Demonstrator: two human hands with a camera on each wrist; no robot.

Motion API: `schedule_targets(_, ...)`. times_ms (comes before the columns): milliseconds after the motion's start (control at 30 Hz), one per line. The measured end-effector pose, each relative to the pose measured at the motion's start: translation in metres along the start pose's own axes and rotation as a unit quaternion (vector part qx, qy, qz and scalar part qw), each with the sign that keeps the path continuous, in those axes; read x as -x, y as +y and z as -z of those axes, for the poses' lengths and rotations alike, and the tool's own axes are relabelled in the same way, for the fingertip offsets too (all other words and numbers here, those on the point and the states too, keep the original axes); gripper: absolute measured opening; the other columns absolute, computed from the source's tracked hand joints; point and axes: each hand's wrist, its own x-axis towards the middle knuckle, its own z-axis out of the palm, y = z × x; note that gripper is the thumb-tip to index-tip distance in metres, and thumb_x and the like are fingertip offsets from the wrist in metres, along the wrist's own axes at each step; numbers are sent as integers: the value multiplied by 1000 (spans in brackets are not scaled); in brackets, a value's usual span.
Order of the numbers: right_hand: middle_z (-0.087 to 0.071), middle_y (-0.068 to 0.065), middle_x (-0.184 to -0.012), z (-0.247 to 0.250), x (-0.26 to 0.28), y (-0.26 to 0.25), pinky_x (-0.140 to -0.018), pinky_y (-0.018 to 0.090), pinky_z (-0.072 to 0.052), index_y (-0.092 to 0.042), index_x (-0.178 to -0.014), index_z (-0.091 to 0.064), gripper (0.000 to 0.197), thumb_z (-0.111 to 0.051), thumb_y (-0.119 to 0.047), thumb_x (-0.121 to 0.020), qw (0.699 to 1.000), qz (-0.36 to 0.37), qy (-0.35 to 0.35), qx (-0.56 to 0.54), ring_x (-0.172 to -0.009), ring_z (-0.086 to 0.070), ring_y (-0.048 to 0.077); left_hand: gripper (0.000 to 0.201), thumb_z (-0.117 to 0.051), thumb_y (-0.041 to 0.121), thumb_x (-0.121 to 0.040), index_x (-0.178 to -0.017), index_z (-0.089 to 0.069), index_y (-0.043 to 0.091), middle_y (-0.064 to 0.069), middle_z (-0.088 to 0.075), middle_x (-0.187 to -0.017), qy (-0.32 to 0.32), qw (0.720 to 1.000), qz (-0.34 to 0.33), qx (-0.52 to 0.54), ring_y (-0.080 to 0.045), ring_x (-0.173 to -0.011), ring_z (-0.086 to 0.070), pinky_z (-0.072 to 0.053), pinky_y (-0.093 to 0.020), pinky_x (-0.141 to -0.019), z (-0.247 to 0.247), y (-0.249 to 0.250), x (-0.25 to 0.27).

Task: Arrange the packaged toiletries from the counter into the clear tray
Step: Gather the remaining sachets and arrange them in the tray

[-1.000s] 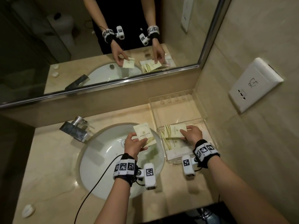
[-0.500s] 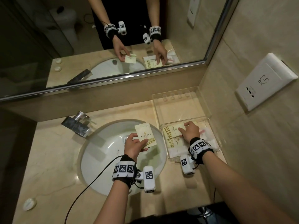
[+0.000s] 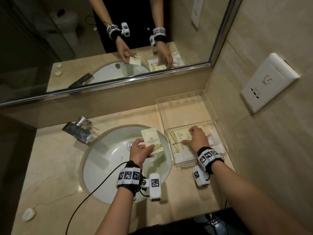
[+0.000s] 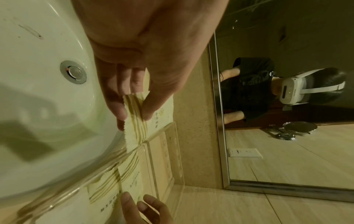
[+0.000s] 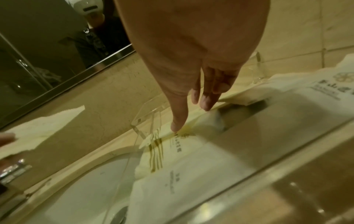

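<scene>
Sink basin [image 3: 108,160] at frame centre, faucet [image 3: 77,131] upper left of it, clear tray [image 3: 218,133] right, sachets [image 3: 177,138] inside, wall socket [image 3: 269,82] far right.

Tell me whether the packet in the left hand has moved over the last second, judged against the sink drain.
No. The left hand holds the packet just above and right of the sink drain, as before; only the camera shifted.
</scene>
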Motion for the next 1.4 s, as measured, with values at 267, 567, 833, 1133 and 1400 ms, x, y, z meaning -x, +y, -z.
schedule_targets(267,-53,3,-112,-5,0,2,-84,38,-50,-15,-106,-52,50,-83,-33,-71,997,46,31,56,-101,-55,22,32,-68,-4,-82,-108,-50,3,-15,-66,-86,4,1000,-1,-13,-23,-74,-67,-58,-24,-52,0,-6,2)
schedule_targets(567,-68,3,-95,22,-9,5,-78,30,-51,-12,-99,-64,11,-64,-16,-88,989,15,73,-124,-89,-65,22,26,-59,-6,-88,-113,-53,-2,-23,-64,-93,-14,999,-4,30,-28,-81,-68,-62,-33,-66,-18,0,-2)
schedule_targets(833,-75,1,-98,63,12,-20,-71,27,-55,-14,-109,-66,33,-71,-37,-85,934,42,-120,-333,-80,-71,15,31,-69,2,-84,-113,-60,-3,-20,-72,-104,-110,992,28,47,-29,-84,-71,-61,-39,-76,-66,20,-5)
schedule_targets(1133,-71,17,-108,64,6,-9,-71,25,-57,-7,-117,-63,31,-69,-16,-88,930,59,-120,-342,-93,-68,22,26,-70,12,-85,-108,-60,3,-12,-71,-88,-97,995,13,31,-18,-64,-68,-61,-27,-64,-87,20,-14)
schedule_targets(1400,-72,3,-106,67,-3,-17,-85,24,-55,-13,-116,-67,46,-79,-36,-78,952,99,-131,-257,-100,-68,15,15,-72,17,-84,-91,-63,7,-3,-58,-71,-109,977,-102,-153,-17,-65,-59,-56,-40,-75,-100,29,-27)
